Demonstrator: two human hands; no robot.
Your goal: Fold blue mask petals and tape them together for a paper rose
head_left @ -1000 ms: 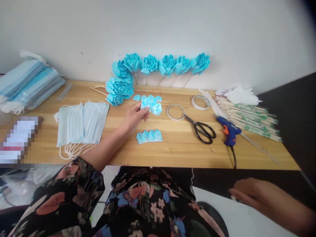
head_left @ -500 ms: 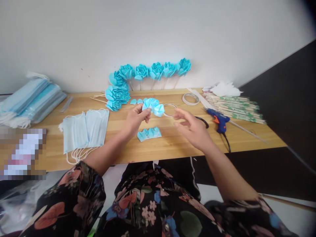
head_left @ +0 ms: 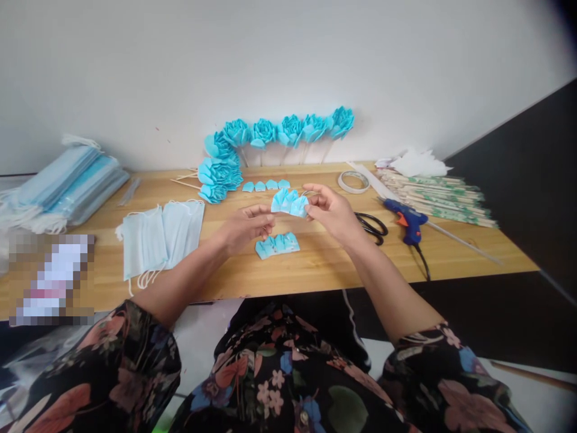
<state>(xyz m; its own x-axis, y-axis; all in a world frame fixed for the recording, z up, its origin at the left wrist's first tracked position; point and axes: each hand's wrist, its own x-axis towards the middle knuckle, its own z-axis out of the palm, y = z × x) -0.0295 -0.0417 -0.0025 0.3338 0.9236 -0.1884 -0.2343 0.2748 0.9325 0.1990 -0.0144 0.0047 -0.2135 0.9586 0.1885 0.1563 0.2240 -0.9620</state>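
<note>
A light-blue strip of folded petals [head_left: 291, 202] is held above the table, its upper edge in rounded points. My right hand [head_left: 331, 210] pinches its right end between thumb and fingers. Close by the strip's left end is my left hand [head_left: 252, 225], its fingers curled together with nothing visible in them. Just below the hands, a second folded petal strip [head_left: 278, 245] lies on the table. Several small loose blue petals [head_left: 265, 186] sit in a row behind the held strip. A ring of tape behind my right fingers is mostly hidden.
Blue flowers on sticks [head_left: 264, 132] line the wall. Masks [head_left: 164, 237] lie at left, with a mask stack [head_left: 67, 186] behind. At right are a tape roll [head_left: 354, 181], black-handled scissors [head_left: 373, 227], a blue glue gun [head_left: 409, 222] and wrapped chopsticks [head_left: 435, 195].
The petal strip has passed from my left hand's hold to my right hand's pinch. My right hand has moved in to it. The view has shifted slightly.
</note>
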